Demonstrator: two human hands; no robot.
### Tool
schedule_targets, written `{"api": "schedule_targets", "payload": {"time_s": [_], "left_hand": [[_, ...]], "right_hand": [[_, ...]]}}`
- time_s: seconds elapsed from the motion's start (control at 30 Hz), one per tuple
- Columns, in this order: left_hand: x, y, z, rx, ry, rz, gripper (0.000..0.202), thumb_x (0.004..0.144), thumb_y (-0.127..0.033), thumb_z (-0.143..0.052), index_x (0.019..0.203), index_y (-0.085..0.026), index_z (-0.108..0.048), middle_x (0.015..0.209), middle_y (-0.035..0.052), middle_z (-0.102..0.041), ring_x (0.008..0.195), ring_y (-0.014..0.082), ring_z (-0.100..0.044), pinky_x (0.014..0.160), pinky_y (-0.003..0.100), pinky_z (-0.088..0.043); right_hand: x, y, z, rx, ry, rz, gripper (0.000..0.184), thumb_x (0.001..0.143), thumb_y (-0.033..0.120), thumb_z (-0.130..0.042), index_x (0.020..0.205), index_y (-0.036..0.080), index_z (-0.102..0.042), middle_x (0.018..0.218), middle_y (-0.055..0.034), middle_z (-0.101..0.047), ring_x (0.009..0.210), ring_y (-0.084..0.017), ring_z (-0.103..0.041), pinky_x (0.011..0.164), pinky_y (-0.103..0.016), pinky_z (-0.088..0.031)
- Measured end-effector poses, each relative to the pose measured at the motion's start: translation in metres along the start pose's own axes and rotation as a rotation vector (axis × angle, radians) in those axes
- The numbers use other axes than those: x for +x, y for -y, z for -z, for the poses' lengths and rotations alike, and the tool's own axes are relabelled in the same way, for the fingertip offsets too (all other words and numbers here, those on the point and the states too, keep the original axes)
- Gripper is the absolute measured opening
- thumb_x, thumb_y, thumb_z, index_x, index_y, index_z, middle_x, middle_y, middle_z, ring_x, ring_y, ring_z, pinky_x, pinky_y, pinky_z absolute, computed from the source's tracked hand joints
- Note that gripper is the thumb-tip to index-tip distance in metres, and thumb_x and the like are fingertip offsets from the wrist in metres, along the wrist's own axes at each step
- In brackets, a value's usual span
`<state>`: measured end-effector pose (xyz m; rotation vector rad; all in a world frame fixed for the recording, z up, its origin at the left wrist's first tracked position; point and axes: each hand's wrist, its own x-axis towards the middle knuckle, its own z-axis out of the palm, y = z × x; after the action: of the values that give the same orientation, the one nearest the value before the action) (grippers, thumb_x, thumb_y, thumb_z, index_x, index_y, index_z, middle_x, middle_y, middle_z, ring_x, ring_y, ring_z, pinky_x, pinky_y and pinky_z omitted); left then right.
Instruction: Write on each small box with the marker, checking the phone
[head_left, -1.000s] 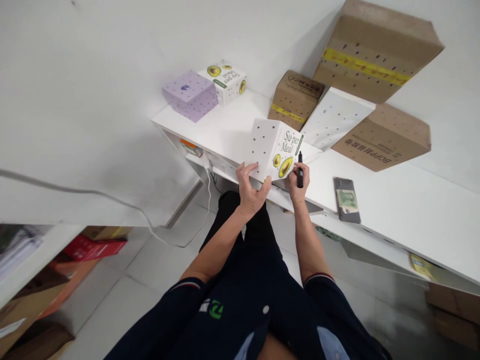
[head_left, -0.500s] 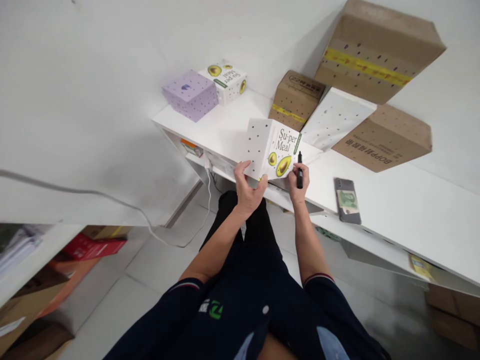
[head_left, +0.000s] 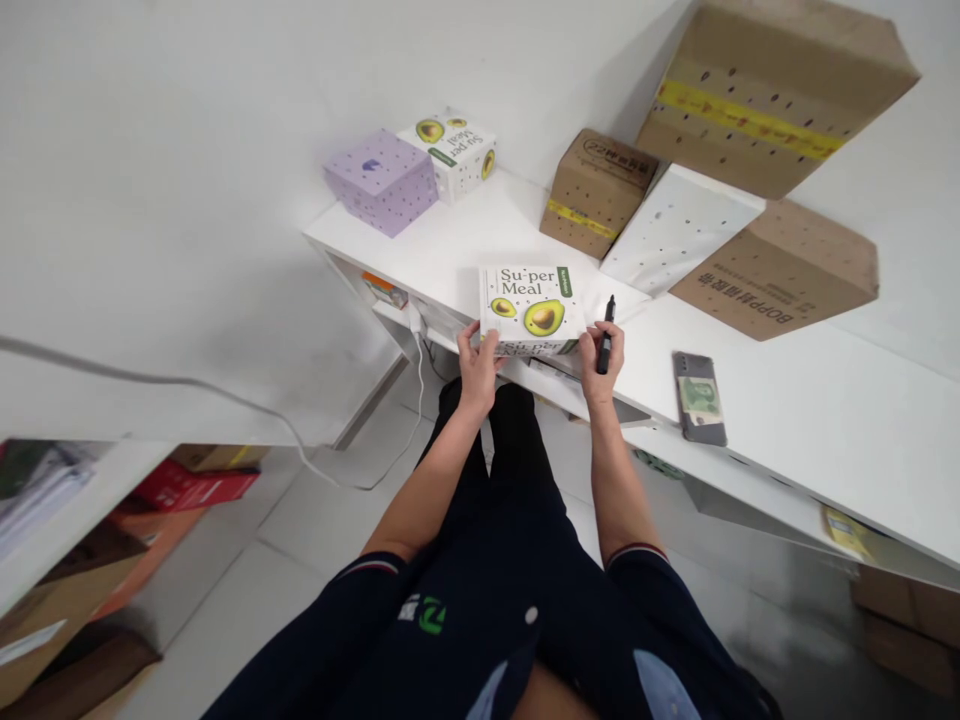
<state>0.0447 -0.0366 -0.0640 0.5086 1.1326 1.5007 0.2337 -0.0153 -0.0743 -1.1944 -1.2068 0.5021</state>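
Observation:
A white box (head_left: pixel 517 297) with avocado pictures and "Su-per Meal" lettering is at the front edge of the white desk, its printed face up. My left hand (head_left: pixel 478 368) grips its near left corner, thumb on the front and fingers partly hidden behind. At the near right corner, my right hand (head_left: pixel 600 362) touches the box with its fingertips. That hand also holds a black marker pen (head_left: pixel 607 335), its tip pointing up and away from me. Small dark marks dot the box.
A purple box (head_left: pixel 382 185) and a second avocado box (head_left: pixel 457 180) stand at the back left. Brown cartons (head_left: pixel 772 95) and a white dotted box (head_left: pixel 679 230) are stacked at the back right. A phone (head_left: pixel 699 400) with a banknote lies to the right. A white cable (head_left: pixel 419 400) hangs at the desk's front.
The avocado box has turned, so its printed face and the near side's lettering now face me instead of the dotted white side. My hands shifted slightly with it; the marker stays in my right hand.

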Motion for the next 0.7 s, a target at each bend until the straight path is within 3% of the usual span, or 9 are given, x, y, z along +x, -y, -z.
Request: {"api": "schedule_targets", "payload": {"time_s": [0.23, 0.4, 0.53, 0.7], "left_hand": [[-0.001, -0.005, 0.0, 0.03, 0.013, 0.006, 0.048, 0.087, -0.049, -0.068, 0.123, -0.027, -0.046, 0.122, 0.0104, -0.065, 0.107, 0.0255, -0.068, 0.08, 0.038, -0.062], [0.001, -0.014, 0.0, 0.055, 0.056, -0.104, 0.049, 0.09, -0.057, -0.061, 0.127, -0.026, -0.052, 0.122, 0.0081, -0.066, 0.102, 0.0224, -0.07, 0.073, 0.033, -0.062], [0.004, -0.028, 0.001, 0.128, 0.068, -0.207, 0.058, 0.091, -0.064, -0.055, 0.135, -0.026, -0.054, 0.095, 0.0047, -0.072, 0.077, 0.0177, -0.073, 0.065, 0.029, -0.06], [0.007, -0.046, 0.001, 0.182, 0.034, -0.249, 0.068, 0.087, -0.072, -0.054, 0.13, -0.019, -0.062, 0.066, -0.0015, -0.06, 0.052, 0.0135, -0.064, 0.051, 0.027, -0.054]], "right_hand": [[0.002, 0.005, -0.001, 0.007, -0.014, 0.014, 0.036, 0.085, 0.049, -0.066, 0.105, 0.023, -0.054, 0.079, 0.0035, -0.059, 0.07, -0.012, -0.057, 0.074, -0.03, -0.051], [0.008, 0.02, -0.002, 0.022, -0.059, 0.041, 0.036, 0.086, 0.053, -0.064, 0.104, 0.023, -0.054, 0.075, 0.004, -0.058, 0.068, -0.013, -0.059, 0.072, -0.03, -0.051], [0.015, 0.04, -0.005, 0.013, -0.05, 0.118, 0.037, 0.087, 0.054, -0.063, 0.107, 0.024, -0.055, 0.094, -0.0025, -0.066, 0.086, -0.017, -0.068, 0.081, -0.034, -0.054], [0.021, 0.054, -0.009, 0.094, 0.0, 0.176, 0.032, 0.091, 0.048, -0.061, 0.111, 0.025, -0.053, 0.108, -0.0053, -0.068, 0.101, -0.02, -0.069, 0.092, -0.038, -0.053]]}}
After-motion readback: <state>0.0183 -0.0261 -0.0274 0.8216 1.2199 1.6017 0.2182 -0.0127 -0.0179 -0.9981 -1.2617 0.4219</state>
